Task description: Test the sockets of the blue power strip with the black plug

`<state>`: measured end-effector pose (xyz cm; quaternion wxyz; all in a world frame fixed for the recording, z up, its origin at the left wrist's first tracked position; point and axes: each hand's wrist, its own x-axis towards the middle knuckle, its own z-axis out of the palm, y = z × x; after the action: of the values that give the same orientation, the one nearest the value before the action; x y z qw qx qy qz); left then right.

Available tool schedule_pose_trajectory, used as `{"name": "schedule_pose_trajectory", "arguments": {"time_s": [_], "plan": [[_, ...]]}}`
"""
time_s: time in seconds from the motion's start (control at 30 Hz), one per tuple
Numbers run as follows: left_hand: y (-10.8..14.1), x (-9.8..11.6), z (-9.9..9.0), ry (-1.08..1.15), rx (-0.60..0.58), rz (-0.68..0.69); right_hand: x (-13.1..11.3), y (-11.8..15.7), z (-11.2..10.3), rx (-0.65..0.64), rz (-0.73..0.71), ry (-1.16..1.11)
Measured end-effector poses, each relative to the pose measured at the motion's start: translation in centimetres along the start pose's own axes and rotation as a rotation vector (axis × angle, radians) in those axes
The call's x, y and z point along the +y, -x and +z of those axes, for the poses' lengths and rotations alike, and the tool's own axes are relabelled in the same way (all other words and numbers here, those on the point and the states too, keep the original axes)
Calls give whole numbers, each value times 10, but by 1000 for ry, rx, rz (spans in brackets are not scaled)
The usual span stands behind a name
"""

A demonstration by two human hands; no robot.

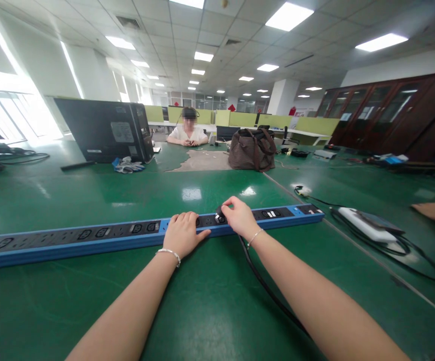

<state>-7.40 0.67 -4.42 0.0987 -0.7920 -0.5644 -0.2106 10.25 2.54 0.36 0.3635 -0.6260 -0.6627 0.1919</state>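
Note:
A long blue power strip (120, 245) with black sockets lies across the green table. Over its middle rests my left hand (183, 234), fingers bent over the far edge and thumb along the near side, gripping it. My right hand (239, 216) pinches a black plug (220, 215) just above the sockets, its metal prongs showing. Whether the prongs touch a socket I cannot tell. A black power cord (260, 283) runs from under my right hand toward the lower right.
A black computer case (106, 131), gloves (128, 165) and a brown bag (253, 150) stand farther back. A person (188, 131) sits across the table. To the right lie a white device (368, 225) with coiled black cable and another person's hand (433, 213).

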Motion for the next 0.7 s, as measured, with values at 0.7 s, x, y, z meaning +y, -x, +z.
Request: {"name": "schedule_pose_trajectory", "arguments": {"time_s": [0.7], "plan": [[1,0,-1,10,1,-3,-37,8,27,-135,-68,556]]}}
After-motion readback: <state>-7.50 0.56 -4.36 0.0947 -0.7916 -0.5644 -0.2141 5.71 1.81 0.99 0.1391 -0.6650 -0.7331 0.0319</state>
